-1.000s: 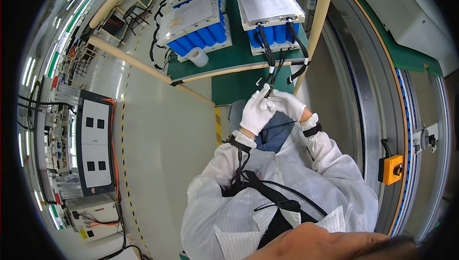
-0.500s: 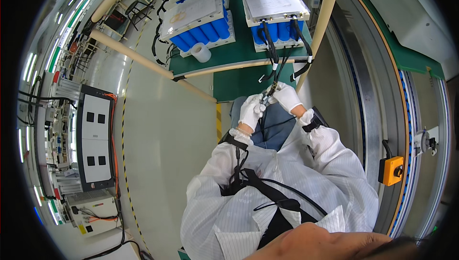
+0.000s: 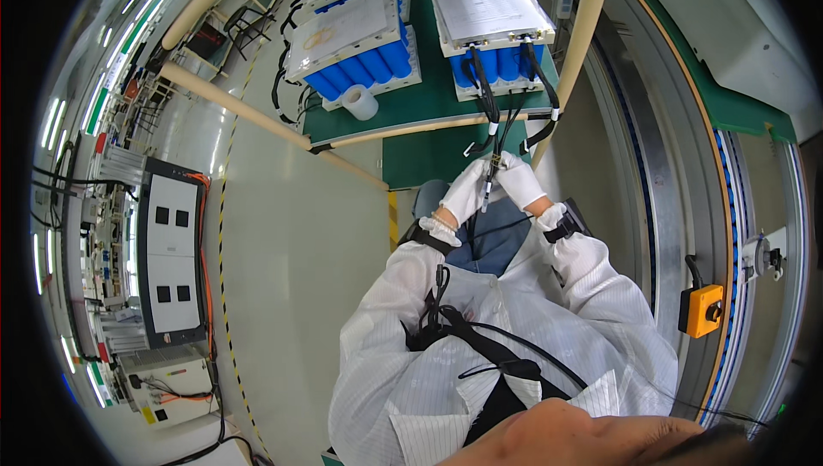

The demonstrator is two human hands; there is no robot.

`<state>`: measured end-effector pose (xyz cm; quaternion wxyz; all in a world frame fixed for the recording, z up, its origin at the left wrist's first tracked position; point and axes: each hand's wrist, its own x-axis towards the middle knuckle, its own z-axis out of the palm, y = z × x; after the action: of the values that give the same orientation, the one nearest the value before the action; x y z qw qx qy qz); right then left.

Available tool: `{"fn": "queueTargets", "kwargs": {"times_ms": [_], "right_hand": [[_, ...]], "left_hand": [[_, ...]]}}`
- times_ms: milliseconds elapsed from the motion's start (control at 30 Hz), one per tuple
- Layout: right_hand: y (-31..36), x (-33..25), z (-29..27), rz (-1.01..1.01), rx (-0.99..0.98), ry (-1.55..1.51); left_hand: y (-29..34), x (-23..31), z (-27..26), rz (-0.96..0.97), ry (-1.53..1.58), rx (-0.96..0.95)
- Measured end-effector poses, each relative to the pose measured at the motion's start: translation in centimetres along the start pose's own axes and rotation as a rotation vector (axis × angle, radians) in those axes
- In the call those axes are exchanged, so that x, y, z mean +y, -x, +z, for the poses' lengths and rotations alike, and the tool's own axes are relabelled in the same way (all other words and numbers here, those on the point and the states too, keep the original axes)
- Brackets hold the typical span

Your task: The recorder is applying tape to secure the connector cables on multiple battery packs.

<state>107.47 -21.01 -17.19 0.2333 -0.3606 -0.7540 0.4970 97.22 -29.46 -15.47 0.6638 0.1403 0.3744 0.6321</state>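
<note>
My left hand (image 3: 465,192) and my right hand (image 3: 519,181), both in white gloves, meet above my lap. Their fingers are closed round a bundle of thin black cables (image 3: 495,160), whose light-tipped ends stick out toward me between the gloves. The bundle runs up to a battery pack (image 3: 490,5) of blue cells with a white top plate, at the bench's right. Beside the bundle hang thicker black leads with connectors (image 3: 540,133). Exact finger placement on the cables is partly hidden by the gloves.
Other blue-celled battery packs (image 3: 350,42) stand on the green bench (image 3: 433,99), left of the nearest one. A white roll (image 3: 360,103) rests near its front edge. Beige tube rails (image 3: 240,99) frame the bench. At right are a metal conveyor rail (image 3: 639,149) and an orange switch box (image 3: 705,310).
My left hand has turned and shifted slightly right, closer to the right hand. The cable ends now point down toward me between the gloves.
</note>
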Motion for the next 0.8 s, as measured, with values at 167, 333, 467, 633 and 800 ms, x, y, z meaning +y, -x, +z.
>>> {"fn": "queueTargets", "kwargs": {"times_ms": [167, 333, 467, 633, 800], "right_hand": [[1.1, 0.2, -0.2, -0.06, 0.241, 0.063], [-0.3, -0.7, -0.4, -0.009, 0.582, -0.02], [-1.6, 0.3, -3.3, -0.149, 0.695, 0.175], [0.0, 2.9, -6.7, 0.001, 0.379, -0.48], [2.5, -2.1, -1.0, 0.344, -0.3, -0.679]], "left_hand": [[0.1, -0.4, 0.0, -0.173, -0.172, 0.05], [1.0, -2.4, 0.5, -0.208, -0.206, 0.232], [1.9, -2.4, -1.0, -0.243, 0.097, -0.034], [1.7, -2.8, -1.0, -0.278, 0.001, 0.061], [1.5, -4.6, -2.0, -0.229, 0.13, 0.002]]}}
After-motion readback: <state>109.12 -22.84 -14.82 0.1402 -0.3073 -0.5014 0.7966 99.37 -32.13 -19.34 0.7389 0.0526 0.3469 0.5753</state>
